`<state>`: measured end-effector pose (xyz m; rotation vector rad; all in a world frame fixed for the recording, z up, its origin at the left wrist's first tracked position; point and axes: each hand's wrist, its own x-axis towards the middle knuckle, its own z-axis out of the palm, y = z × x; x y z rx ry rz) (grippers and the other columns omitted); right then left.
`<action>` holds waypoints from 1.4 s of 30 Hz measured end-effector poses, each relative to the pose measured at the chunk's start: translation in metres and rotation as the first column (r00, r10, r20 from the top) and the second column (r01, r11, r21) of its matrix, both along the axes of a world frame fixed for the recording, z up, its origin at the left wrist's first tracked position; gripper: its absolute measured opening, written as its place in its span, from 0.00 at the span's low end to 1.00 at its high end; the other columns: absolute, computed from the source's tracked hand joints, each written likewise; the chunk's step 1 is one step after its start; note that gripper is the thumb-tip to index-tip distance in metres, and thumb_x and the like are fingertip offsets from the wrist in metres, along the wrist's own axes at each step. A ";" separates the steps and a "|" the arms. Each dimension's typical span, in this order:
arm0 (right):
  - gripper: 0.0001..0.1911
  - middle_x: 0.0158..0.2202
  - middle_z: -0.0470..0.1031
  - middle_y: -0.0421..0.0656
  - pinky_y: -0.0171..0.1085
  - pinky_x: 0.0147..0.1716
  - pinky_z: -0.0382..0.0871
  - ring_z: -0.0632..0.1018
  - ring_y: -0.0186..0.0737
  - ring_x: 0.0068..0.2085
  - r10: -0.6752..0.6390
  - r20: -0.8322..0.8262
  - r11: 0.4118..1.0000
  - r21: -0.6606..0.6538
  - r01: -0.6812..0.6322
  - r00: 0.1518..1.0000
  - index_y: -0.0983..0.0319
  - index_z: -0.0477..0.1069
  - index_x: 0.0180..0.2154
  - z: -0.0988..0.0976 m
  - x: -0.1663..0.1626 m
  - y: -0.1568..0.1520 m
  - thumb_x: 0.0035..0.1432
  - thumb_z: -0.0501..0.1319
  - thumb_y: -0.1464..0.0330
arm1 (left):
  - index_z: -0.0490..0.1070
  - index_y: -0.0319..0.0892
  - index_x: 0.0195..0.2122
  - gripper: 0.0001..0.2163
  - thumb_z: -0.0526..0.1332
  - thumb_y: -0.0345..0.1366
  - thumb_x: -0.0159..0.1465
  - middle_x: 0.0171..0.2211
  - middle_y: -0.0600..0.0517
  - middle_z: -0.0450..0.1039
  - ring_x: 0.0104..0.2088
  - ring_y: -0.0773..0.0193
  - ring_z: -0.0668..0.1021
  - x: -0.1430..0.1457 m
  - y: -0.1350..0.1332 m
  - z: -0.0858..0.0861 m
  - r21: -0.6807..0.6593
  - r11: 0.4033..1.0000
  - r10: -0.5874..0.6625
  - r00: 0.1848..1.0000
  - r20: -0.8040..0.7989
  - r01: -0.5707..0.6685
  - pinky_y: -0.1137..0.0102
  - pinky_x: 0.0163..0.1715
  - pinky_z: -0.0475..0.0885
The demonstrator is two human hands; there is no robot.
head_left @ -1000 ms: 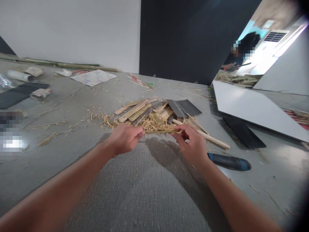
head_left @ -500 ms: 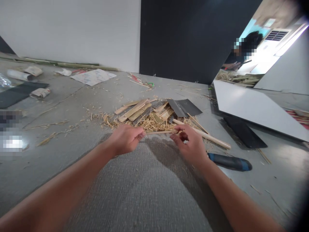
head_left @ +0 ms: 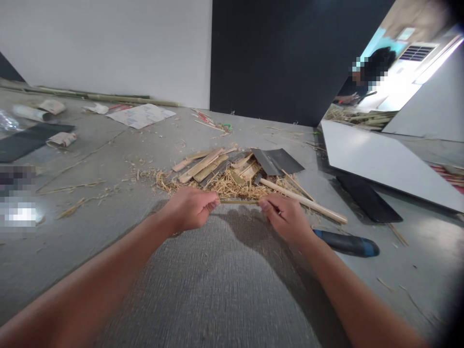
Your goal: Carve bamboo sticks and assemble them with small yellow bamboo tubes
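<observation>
A thin strip, seemingly of bamboo, is held out roughly level between the two hands, just before the near edge of the shavings pile. Its left end is pinched in the left hand, whose fingers are curled closed; its right end is gripped between thumb and fingers of the right hand. How far the strip runs inside either hand cannot be told.

By judgement, the strip is being steadied or worked by hand rather than cut, since no tool is held. For any further handling, an even pinch at both ends would be called for, with the skin kept from edges that may be sharp.

On the near side of the pile, a grey textured cloth is spread. On the pile itself, split bamboo pieces are heaped, with a dark bent sheet at its right. A tool with a pale wooden handle is laid from the pile's right side outward, and beyond it a blue-and-black handle and a flat black object are seen.

As for containers, none is made out beside the pile; well to its left, a rolled paper piece is left lying, its inside not legible.
</observation>
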<state>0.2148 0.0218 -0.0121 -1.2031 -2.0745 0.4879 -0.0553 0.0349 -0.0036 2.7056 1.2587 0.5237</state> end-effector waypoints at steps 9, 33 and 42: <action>0.13 0.26 0.74 0.41 0.36 0.30 0.64 0.73 0.36 0.27 -0.060 -0.001 0.995 0.082 0.060 0.998 0.61 0.71 0.30 0.002 0.001 0.001 0.63 0.57 0.61 | 0.66 0.41 0.23 0.10 0.52 0.31 0.62 0.16 0.55 0.64 0.18 0.67 0.64 0.001 0.001 0.000 0.033 0.999 0.010 1.000 -0.002 -0.010 0.70 0.21 0.50; 0.15 0.22 0.72 0.40 0.35 0.22 0.64 0.70 0.33 0.21 -0.026 -0.172 0.987 -0.162 -0.003 0.985 0.62 0.72 0.30 -0.001 0.000 -0.002 0.63 0.57 0.58 | 0.64 0.42 0.25 0.10 0.52 0.32 0.63 0.17 0.54 0.62 0.19 0.67 0.61 0.001 -0.001 0.003 -0.050 0.998 0.028 0.997 -0.066 -0.032 0.68 0.22 0.47; 0.07 0.36 0.80 0.44 0.43 0.43 0.72 0.79 0.43 0.40 0.019 -0.037 0.963 0.269 -0.008 0.999 0.57 0.77 0.36 0.003 0.001 0.001 0.60 0.61 0.64 | 0.64 0.42 0.24 0.12 0.51 0.34 0.64 0.17 0.54 0.62 0.18 0.67 0.61 0.001 -0.002 0.004 -0.041 0.998 0.035 0.999 -0.041 -0.036 0.69 0.22 0.48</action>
